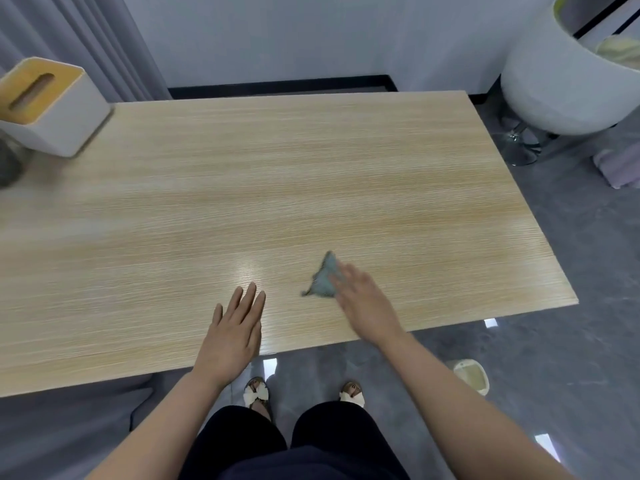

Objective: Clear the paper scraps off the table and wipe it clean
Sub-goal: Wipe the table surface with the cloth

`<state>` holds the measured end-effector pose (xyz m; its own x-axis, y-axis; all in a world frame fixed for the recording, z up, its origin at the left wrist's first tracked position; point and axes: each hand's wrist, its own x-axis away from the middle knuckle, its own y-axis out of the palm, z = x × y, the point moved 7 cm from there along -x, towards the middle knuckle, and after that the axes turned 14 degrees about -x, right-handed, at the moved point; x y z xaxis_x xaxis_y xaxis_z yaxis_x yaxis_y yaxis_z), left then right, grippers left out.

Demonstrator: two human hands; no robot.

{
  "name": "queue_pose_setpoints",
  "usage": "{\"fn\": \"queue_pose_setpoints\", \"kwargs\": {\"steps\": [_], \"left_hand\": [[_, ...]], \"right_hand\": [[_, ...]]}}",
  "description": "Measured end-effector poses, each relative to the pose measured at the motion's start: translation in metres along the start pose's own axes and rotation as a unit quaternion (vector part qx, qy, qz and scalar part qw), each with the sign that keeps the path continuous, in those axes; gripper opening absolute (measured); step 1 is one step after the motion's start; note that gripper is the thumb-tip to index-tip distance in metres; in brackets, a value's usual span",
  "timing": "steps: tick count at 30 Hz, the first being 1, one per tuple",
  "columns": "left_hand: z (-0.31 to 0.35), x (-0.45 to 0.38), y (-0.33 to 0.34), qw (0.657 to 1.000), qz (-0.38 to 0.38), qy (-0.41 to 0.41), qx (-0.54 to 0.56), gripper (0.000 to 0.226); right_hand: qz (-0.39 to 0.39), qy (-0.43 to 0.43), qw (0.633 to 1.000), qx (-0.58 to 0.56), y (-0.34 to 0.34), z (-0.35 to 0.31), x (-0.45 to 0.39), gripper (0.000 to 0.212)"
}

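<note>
Head view puts a small grey-blue cloth (323, 277) near the front right part of the table (242, 174); I see it bunched into a rough triangle with a pointed far tip and ragged, soft-looking edges. My right hand (363, 303) lies over its right side, fingers (346, 273) stretched fairly straight and resting on the fabric, though motion blur keeps me from telling whether any of them pinch it. My left hand (233, 330) is flat on the table just beside it to the left, fingers straight and slightly spread, holding nothing. The tabletop is pale wood-grain laminate, smooth, with a bright glare patch. At the far left corner stands a white boxy tissue holder (55, 105) with a yellow-tan slotted lid. A rounded white chair (568, 81) stands off the right end.
</note>
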<state>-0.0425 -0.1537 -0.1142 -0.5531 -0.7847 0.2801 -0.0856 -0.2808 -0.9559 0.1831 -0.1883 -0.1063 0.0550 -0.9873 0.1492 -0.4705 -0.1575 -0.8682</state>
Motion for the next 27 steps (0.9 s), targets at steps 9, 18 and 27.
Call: {"fn": "queue_pose_setpoints", "kwargs": {"steps": [9,18,27], "left_hand": [[-0.001,0.001,0.0,1.0,-0.007,-0.003,0.011,0.065],[-0.003,0.001,-0.001,1.0,-0.016,0.006,0.011,0.067],[-0.002,0.001,-0.001,1.0,-0.019,0.008,0.002,0.065]], "right_hand": [[0.11,0.17,0.979,0.008,-0.021,0.028,0.003,0.054],[-0.079,-0.117,0.99,0.017,0.049,-0.078,0.005,0.041],[0.088,0.17,0.981,-0.018,-0.035,0.054,-0.007,0.046]]}}
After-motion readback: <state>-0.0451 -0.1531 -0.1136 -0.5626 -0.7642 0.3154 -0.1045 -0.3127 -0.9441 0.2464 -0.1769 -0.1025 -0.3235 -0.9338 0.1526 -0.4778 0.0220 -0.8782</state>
